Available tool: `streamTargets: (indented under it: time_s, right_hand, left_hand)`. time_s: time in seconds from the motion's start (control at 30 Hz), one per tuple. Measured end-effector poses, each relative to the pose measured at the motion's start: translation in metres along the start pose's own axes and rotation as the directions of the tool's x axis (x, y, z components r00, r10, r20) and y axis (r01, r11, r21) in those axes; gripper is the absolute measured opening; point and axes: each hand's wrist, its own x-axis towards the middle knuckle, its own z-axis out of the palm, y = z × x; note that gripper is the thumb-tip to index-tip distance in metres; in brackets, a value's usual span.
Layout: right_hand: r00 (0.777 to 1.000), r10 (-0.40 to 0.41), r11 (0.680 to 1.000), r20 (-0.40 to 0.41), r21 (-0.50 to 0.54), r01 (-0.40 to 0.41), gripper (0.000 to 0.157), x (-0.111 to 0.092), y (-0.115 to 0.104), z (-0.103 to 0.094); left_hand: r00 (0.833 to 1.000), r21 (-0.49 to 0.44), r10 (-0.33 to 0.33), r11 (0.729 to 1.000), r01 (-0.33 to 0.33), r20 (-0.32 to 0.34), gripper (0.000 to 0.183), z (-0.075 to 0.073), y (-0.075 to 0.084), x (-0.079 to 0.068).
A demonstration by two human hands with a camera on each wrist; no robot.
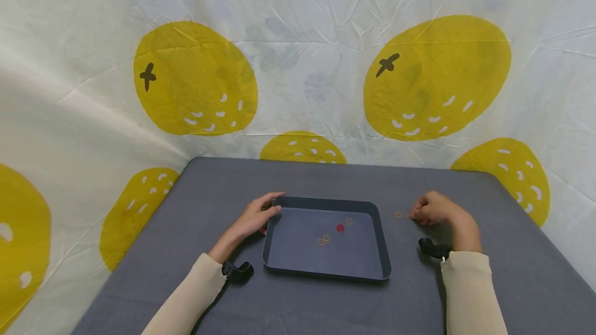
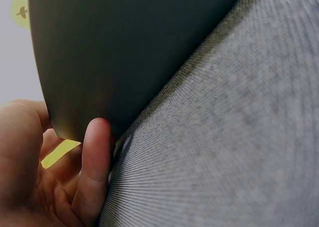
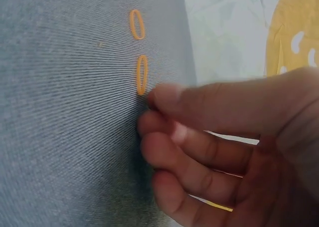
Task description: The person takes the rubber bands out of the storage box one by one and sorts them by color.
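A dark, shallow rectangular tray (image 1: 328, 274) lies on the grey table. My left hand (image 1: 256, 216) grips its far left corner, thumb at the rim and fingers along the outer side. In the left wrist view, one fingertip (image 2: 97, 134) rests against the outer wall. To the right of the tray, my right hand (image 1: 433, 208) is low over the cloth with its fingers curled. Its thumb and index tips meet right by the end of an orange rubber band (image 3: 142, 75), whose whole loop shows. Another orange rubber band (image 3: 137, 24) lies just beyond.
Inside the tray are a red coil of rubber bands (image 1: 341, 228) and several single orange bands (image 1: 326, 238). Black wrist cameras (image 1: 237, 271) sit on both wrists. A fruit-printed curtain (image 1: 307, 92) hangs behind the table (image 1: 223, 180).
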Motion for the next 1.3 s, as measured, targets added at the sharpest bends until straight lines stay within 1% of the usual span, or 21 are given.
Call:
streamTargets:
  time_s: [0.17, 0.33, 0.53, 0.67, 1.03, 1.3]
  right_hand:
    - [1.000, 0.018, 0.998, -0.012, -0.057, -0.019, 0.012, -0.002, -0.005, -0.005]
    - [0.999, 0.014, 0.995, -0.037, -0.095, -0.017, 0.012, -0.012, -0.017, -0.014]
    - [0.991, -0.074, 0.987, -0.108, -0.151, 0.057, 0.016, -0.024, -0.046, -0.024]
    - [0.985, -0.116, 0.982, -0.127, -0.165, 0.094, 0.016, -0.028, -0.064, -0.027]
    - [0.977, -0.168, 0.970, -0.132, -0.198, 0.140, 0.017, -0.030, -0.083, -0.024]
    - [0.969, -0.216, 0.964, -0.118, -0.184, 0.192, 0.014, -0.028, -0.097, -0.020]
  left_hand:
    - [1.000, 0.001, -0.005, 1.000, 0.005, 0.001, 0.045, 0.001, 0.000, 0.001]
    - [1.000, -0.002, -0.002, 1.000, 0.002, 0.007, 0.046, 0.002, 0.000, 0.001]
    - [1.000, -0.004, 0.002, 1.000, -0.002, 0.008, 0.045, 0.001, 0.001, 0.001]
    - [1.000, -0.002, 0.003, 1.000, -0.003, 0.005, 0.044, 0.001, 0.000, 0.000]
    - [1.000, 0.001, 0.012, 1.000, -0.012, 0.002, 0.045, 0.000, -0.002, -0.001]
    - [1.000, 0.002, 0.009, 1.000, -0.009, 0.002, 0.045, -0.001, 0.000, 0.000]
